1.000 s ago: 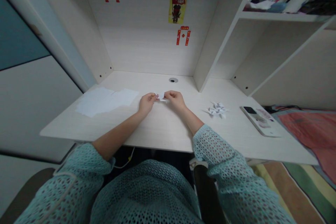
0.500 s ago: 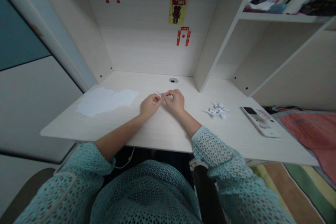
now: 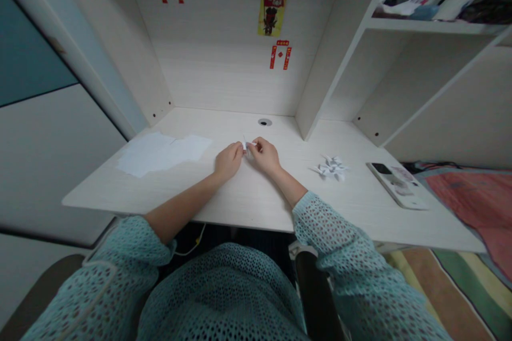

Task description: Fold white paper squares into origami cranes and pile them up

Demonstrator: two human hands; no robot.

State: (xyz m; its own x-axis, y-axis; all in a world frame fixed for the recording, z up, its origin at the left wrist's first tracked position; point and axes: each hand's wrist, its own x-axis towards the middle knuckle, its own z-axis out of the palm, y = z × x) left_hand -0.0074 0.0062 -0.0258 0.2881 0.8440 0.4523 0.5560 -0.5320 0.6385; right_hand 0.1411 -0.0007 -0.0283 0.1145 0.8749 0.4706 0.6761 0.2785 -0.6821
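Note:
Between my two hands, above the middle of the white desk, is a small folded white paper (image 3: 245,145) with thin pointed ends. My left hand (image 3: 229,161) is closed on its left side, fingertips pressed together. Closed in a pinch, my right hand (image 3: 265,155) grips the paper from the right. The fingers partly cover the paper, so its full shape is hidden. To the right lies a small pile of folded white paper pieces (image 3: 332,168) with pointed tips. Flat white sheets (image 3: 160,154) overlap on the left of the desk.
A phone in a pale case (image 3: 397,185) lies at the right of the desk (image 3: 248,202). Behind my hands is a round cable hole (image 3: 264,122). An upright panel (image 3: 334,58) and a loaded shelf (image 3: 432,25) stand at the right.
The folded paper has turned between my fingers, and one thin point now stands upward. My left fingers have closed in more, and my right fingertips have shifted slightly.

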